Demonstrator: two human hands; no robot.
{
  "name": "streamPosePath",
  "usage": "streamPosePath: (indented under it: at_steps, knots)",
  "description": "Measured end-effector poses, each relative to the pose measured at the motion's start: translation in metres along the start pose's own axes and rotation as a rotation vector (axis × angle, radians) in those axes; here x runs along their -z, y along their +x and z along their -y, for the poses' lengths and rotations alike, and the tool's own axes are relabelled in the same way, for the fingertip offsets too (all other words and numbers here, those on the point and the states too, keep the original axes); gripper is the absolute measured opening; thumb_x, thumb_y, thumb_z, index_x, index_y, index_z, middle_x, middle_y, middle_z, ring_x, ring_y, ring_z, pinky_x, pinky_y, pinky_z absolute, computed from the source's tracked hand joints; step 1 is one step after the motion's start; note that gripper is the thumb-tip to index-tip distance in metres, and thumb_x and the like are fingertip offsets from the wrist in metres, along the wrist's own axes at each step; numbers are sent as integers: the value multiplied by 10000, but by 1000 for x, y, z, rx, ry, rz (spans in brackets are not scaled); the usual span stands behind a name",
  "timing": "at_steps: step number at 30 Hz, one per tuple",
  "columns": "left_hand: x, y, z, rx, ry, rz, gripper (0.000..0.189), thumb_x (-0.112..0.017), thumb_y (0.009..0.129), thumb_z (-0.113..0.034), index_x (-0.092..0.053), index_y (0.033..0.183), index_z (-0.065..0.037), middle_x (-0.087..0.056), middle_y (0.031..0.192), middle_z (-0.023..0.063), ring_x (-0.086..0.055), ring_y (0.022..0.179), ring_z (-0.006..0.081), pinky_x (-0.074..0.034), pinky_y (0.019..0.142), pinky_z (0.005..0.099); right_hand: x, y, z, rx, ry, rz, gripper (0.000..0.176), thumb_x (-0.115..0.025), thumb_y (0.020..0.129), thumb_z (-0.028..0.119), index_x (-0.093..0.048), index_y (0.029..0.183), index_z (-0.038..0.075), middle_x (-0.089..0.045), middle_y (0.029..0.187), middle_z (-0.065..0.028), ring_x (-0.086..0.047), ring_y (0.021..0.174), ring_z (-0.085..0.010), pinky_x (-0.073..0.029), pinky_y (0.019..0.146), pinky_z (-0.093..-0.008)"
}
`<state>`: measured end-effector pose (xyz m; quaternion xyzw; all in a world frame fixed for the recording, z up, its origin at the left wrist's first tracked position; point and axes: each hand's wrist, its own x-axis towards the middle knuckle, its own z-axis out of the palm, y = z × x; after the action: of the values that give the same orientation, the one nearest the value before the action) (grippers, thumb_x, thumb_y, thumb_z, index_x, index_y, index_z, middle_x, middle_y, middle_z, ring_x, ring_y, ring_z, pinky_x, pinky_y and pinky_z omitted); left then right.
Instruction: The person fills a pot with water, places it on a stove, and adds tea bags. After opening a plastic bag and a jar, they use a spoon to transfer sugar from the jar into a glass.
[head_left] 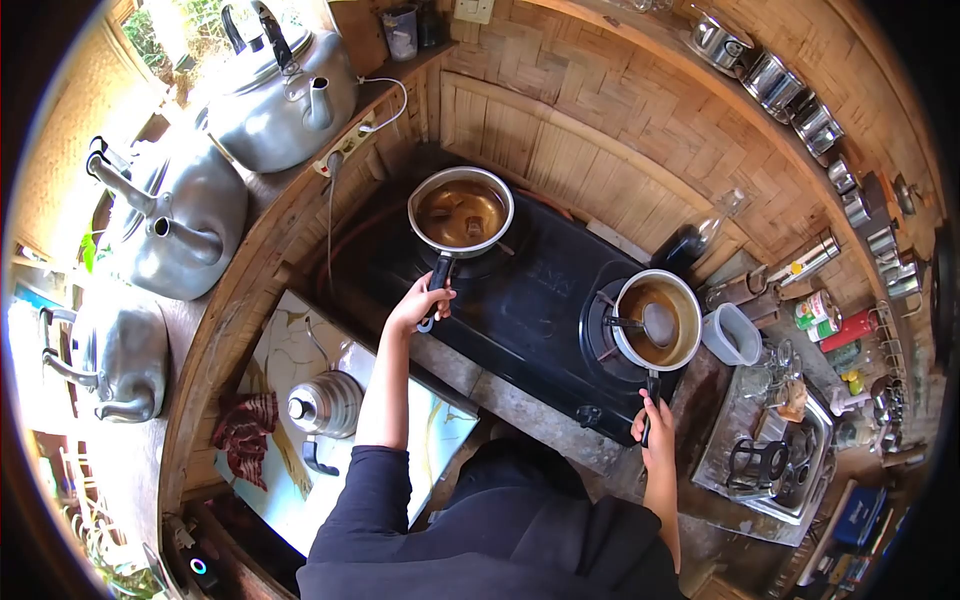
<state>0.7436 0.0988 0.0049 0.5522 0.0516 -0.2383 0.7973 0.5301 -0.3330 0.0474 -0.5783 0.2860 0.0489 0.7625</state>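
Observation:
My left hand [423,303] is closed round the black handle of a saucepan [418,227], which sits over the far left burner. Brown liquid [460,205] with darker lumps or reflections fills its bottom. On the right burner of the black gas stove [515,290] is a second saucepan [691,340], its handle gripped by my right hand [655,430]. Inside lie more brown liquid and a round-headed utensil [659,325] with a dark handle, like a ladle or small strainer.
Several large aluminium kettles [280,120] line the left ledge. A gooseneck kettle [326,404] and a dark red cloth [246,435] rest on the marbled tabletop [285,500]. Right of the stove are a dark bottle [683,245], a plastic tub [733,335] and a metal sink [815,490].

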Motion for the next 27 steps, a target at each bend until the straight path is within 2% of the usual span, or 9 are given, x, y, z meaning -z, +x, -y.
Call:
streamPosePath:
  at_steps: [5,7,15,17,19,26,27]
  knots:
    - [1,1,0,15,37,-16,238,-630,797,-2,-451,939,-69,-473,563,23,-482,477,142,-442,515,299,-1,1,0,1,-9,-2,281,-542,967,182,-554,1189,10,-454,597,-14,-449,479,-96,-347,423,-241]
    - [-3,0,-2,1,53,-45,245,-625,798,15,-447,943,-71,-455,558,8,-440,439,122,-412,518,284,-1,2,-1,-2,-9,-12,280,-541,966,181,-557,1187,10,-451,595,-14,-447,478,-96,-346,421,-242]
    - [0,-2,-5,10,-22,-7,226,-616,806,21,-454,932,-73,-450,560,7,-421,438,115,-390,505,271,-2,-1,3,-4,-17,-8,269,-542,964,179,-562,1186,29,-454,594,-14,-443,474,-98,-344,426,-242]
    - [0,-2,-6,14,-14,-5,221,-614,811,19,-453,933,-72,-451,562,9,-423,441,114,-391,509,273,-3,0,2,-6,-19,-11,270,-544,964,181,-561,1187,32,-455,594,-14,-441,473,-98,-344,426,-242]
    - [0,-2,-6,28,-13,-5,229,-629,802,6,-453,924,-76,-472,564,16,-483,489,133,-439,528,297,-3,0,3,-8,-19,-6,270,-544,963,179,-560,1188,30,-456,596,-15,-443,475,-98,-345,426,-243]
    - [-3,-1,-3,26,-14,-9,241,-633,791,12,-454,924,-76,-481,568,21,-490,493,142,-444,535,297,0,3,1,-18,-17,4,277,-543,962,166,-551,1196,19,-462,607,-18,-451,486,-99,-349,428,-247]
    - [-2,-1,-3,13,28,-10,214,-638,816,-36,-456,922,-75,-495,573,30,-506,492,149,-454,534,297,0,3,2,-20,-17,3,277,-543,962,166,-551,1196,19,-462,607,-18,-451,486,-99,-349,428,-247]
